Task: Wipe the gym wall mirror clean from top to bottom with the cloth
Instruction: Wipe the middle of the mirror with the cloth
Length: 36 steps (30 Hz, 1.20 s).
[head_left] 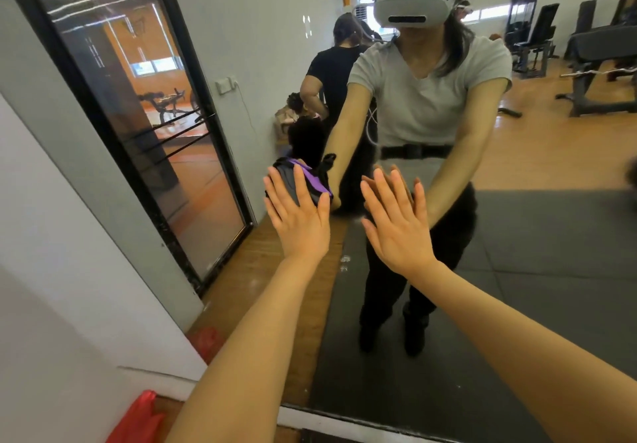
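Observation:
The wall mirror (524, 242) fills the middle and right of the view and reflects me and the gym behind. My left hand (296, 218) lies flat with straight, spread fingers, pressing a dark grey cloth with a purple stripe (314, 178) against the glass at about waist height. Most of the cloth is hidden under the fingers. To its right, my right hand (396, 225) rests flat and bare on the glass, fingers straight, meeting its own reflection.
A black-framed glass door (138, 115) stands in the white wall to the left. A red plastic bag (138, 418) lies on the floor at bottom left. The mirror's lower edge (344, 416) runs near the floor. Another person and gym machines appear only as reflections.

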Each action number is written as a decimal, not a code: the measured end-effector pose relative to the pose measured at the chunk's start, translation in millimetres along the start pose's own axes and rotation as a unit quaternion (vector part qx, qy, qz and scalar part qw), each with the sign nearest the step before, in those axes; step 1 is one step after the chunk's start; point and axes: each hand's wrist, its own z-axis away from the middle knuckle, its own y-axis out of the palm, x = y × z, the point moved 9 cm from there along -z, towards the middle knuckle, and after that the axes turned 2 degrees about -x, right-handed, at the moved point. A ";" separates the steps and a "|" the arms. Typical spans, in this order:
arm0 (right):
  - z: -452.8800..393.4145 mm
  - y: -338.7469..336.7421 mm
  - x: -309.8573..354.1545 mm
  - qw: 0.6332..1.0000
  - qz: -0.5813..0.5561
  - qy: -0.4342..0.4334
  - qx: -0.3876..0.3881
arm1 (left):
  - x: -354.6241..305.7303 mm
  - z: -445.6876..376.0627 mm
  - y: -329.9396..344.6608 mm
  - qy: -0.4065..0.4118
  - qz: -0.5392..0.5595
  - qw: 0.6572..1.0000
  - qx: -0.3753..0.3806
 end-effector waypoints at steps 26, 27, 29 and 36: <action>-15.3 -6.6 15.1 0.988 -0.014 0.116 -0.101 | 20.1 -95.3 -76.9 0.485 -0.075 0.864 -0.110; -21.3 -5.1 21.1 0.988 -0.020 0.111 -0.101 | 20.4 -94.2 -76.8 0.486 -0.076 0.863 -0.117; -33.0 0.5 30.6 0.989 -0.023 0.105 -0.097 | 21.1 -91.3 -77.2 0.489 -0.074 0.859 -0.130; -39.2 12.4 33.7 0.985 0.071 0.107 -0.115 | 42.0 -13.1 -17.6 0.667 -0.112 0.735 -0.049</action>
